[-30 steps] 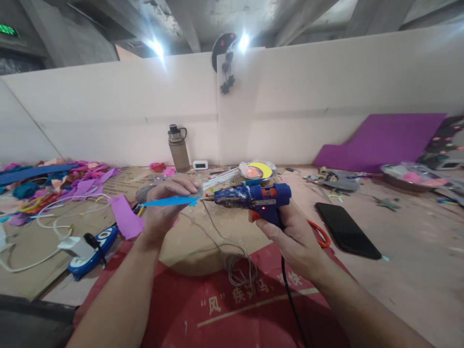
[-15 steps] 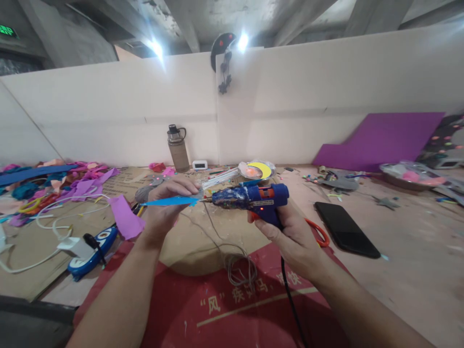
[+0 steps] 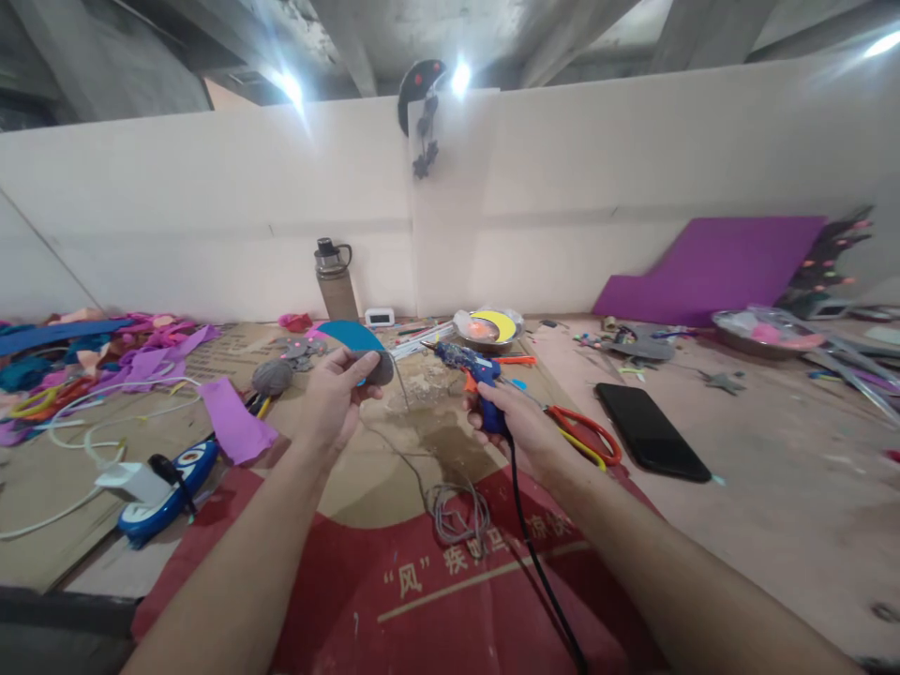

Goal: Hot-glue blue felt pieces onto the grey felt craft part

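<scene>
My left hand [image 3: 337,394] is closed on a curved blue felt piece [image 3: 350,335], with a small grey disc [image 3: 382,368] at its right end under the thumb. A grey cord [image 3: 402,459] hangs down from near the disc to a loose coil [image 3: 460,514] on the red and brown cardboard [image 3: 394,497]. My right hand [image 3: 510,417] grips the handle of a blue glue gun [image 3: 472,367], its nozzle pointing up and left, apart from the felt. The gun's black cable [image 3: 538,553] runs down toward me.
Orange-handled scissors [image 3: 587,436] and a black phone [image 3: 651,431] lie right of my right hand. A bowl with a yellow crescent [image 3: 496,326] stands behind the gun. At left are a blue power strip [image 3: 169,487], white cables, felt scraps [image 3: 235,422] and a bottle [image 3: 336,286].
The glue gun has moved down and away from the blue felt, its nozzle now tilted up. My left hand has turned the felt so its flat face shows.
</scene>
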### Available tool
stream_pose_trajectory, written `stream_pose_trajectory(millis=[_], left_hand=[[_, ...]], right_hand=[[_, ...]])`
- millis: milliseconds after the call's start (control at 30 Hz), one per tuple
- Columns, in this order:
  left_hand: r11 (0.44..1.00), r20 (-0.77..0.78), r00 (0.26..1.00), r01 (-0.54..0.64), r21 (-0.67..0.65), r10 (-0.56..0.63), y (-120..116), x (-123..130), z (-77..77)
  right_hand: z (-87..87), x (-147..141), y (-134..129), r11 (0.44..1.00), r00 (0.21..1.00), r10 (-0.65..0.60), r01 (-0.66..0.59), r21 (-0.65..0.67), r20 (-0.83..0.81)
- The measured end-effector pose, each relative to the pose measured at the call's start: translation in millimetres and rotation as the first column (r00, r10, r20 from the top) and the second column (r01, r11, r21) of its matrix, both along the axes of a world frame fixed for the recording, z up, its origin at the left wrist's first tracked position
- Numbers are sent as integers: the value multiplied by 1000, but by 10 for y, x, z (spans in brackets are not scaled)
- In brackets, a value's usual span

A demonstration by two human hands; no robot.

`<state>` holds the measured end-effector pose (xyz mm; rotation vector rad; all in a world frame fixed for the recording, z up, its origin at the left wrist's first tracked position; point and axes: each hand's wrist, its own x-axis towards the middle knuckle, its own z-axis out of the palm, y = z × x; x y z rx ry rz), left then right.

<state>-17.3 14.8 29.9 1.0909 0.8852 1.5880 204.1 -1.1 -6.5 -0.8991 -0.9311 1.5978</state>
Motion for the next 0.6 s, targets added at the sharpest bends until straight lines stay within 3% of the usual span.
stream_pose_trajectory(millis=[67, 133, 200, 267, 333, 367, 400, 433, 467, 533, 600], left_hand=[[1000, -5, 1000, 16, -18, -16, 3, 8, -9], [999, -14, 999, 36, -32, -36, 13, 11, -23], [998, -17, 999, 50, -42, -50, 20, 18, -36], [998, -8, 999, 48, -51, -48, 19, 34, -43], [998, -4, 999, 47, -45, -47, 7, 60, -45], [998, -8, 999, 47, -33, -47, -1, 76, -44], [999, -17, 999, 49, -17, -49, -11, 92, -45], [999, -30, 998, 50, 1, -50, -19, 108, -47], [999, -47, 998, 45, 20, -44, -27, 123, -51], [998, -91, 996, 19, 56, -14, -33, 143, -67], [995, -152, 988, -13, 95, 27, -29, 150, -89]], right_hand=[[-86, 7, 110, 998, 991, -26, 32, -45, 133], [-166, 19, 227, 998, 928, -54, 62, -12, 368], [-229, 47, 331, 993, 743, -113, 68, 94, 659], [-247, 90, 386, 966, 460, -243, 39, 254, 854], [-192, 120, 367, 904, 233, -415, -1, 427, 879], [-134, 117, 329, 864, 193, -492, -16, 504, 849], [-60, 96, 277, 826, 205, -550, -12, 564, 810], [24, 54, 217, 797, 281, -580, -1, 604, 765], [112, -9, 156, 780, 431, -564, -3, 626, 705], [261, -185, 56, 798, 723, -412, -8, 602, 555], [337, -384, 16, 841, 862, -270, -6, 541, 429]])
